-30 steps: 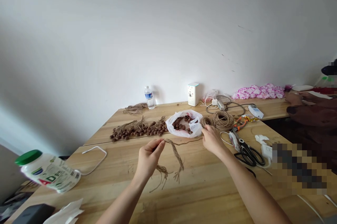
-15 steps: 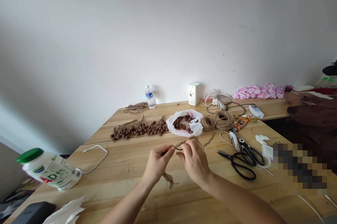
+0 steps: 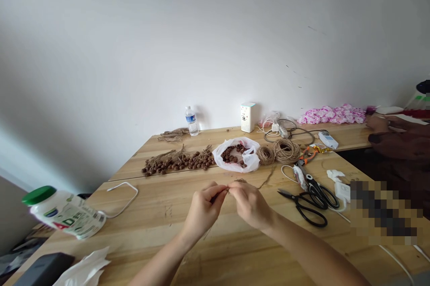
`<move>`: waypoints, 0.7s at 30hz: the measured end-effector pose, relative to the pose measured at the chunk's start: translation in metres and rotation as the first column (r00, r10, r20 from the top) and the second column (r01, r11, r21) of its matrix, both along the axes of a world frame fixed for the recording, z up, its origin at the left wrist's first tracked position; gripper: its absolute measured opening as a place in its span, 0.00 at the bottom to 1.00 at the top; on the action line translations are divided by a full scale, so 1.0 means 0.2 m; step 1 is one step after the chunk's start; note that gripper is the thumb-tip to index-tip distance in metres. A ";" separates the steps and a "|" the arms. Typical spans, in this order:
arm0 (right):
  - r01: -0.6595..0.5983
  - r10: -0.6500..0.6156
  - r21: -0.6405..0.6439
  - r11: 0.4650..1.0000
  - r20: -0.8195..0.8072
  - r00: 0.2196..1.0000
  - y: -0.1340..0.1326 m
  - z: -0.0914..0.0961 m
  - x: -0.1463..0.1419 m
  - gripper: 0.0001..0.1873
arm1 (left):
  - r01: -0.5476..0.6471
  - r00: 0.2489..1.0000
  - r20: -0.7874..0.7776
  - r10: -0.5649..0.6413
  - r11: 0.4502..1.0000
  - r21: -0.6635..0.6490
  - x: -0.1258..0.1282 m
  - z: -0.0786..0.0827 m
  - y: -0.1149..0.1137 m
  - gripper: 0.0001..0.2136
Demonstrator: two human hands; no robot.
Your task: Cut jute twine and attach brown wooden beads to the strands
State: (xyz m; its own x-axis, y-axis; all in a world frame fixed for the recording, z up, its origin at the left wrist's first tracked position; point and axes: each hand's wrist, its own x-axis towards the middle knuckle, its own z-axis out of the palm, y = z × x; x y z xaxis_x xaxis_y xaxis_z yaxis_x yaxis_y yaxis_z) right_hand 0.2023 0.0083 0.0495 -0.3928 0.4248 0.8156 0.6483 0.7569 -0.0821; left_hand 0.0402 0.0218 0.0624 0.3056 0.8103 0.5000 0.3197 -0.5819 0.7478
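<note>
My left hand and my right hand meet over the front half of the wooden table, fingertips almost touching. Both are closed in a pinch on brown jute twine; its strands show behind my right hand, and most of it is hidden by my fingers. Just beyond lies an open white plastic bag holding round brown nuts or beads. Left of the bag, several twine bundles with brown balls lie in a row. Two balls of twine sit to its right.
Black-handled scissors and orange-handled pliers lie at right. A white jar with a green lid stands at left, near a white cable. At the back are a water bottle and white box. Another person's arm rests far right.
My hands have drawn together, with the fingertips now nearly touching. The frayed twine ends that hung below my left hand are mostly out of sight.
</note>
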 end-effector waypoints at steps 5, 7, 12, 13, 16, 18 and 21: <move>-0.137 0.020 -0.415 0.900 -0.273 0.962 -0.01 0.03 0.02 0.07 | 0.050 0.969 -0.244 0.045 0.928 0.369 -0.02 -0.02 0.00 0.12; -0.247 0.012 -0.568 0.785 -0.384 0.923 -0.02 0.06 0.02 0.07 | 0.080 0.947 -0.306 0.095 0.855 0.513 -0.03 -0.03 0.01 0.12; -0.448 -0.004 -0.761 0.469 -0.509 0.861 -0.01 0.09 0.06 0.07 | 0.186 0.899 -0.415 0.139 0.736 0.651 -0.04 -0.03 0.03 0.12; -0.432 -0.002 -0.772 0.467 -0.489 0.872 -0.01 0.10 0.07 0.07 | 0.198 0.891 -0.433 0.137 0.741 0.642 -0.04 -0.03 0.03 0.12; -0.374 0.013 -0.772 0.514 -0.429 0.903 -0.01 0.11 0.09 0.08 | 0.213 0.874 -0.469 0.129 0.765 0.607 -0.04 -0.02 0.02 0.12; -0.404 0.013 -0.784 0.471 -0.452 0.892 -0.01 0.11 0.09 0.09 | 0.230 0.868 -0.483 0.118 0.766 0.600 -0.05 -0.02 0.02 0.12; -0.505 -0.028 -0.813 0.288 -0.534 0.845 0.02 0.10 0.10 0.13 | 0.247 0.857 -0.499 0.132 0.745 0.620 -0.05 -0.02 0.02 0.12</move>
State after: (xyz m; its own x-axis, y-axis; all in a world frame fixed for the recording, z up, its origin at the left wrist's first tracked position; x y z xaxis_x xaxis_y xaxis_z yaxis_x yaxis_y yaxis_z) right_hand 0.2215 0.0119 0.0695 -0.4024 0.9140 0.0517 0.1508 0.1219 -0.9810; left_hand 0.0302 0.0262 0.0592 0.6883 0.3168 0.6526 0.4692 -0.8805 -0.0674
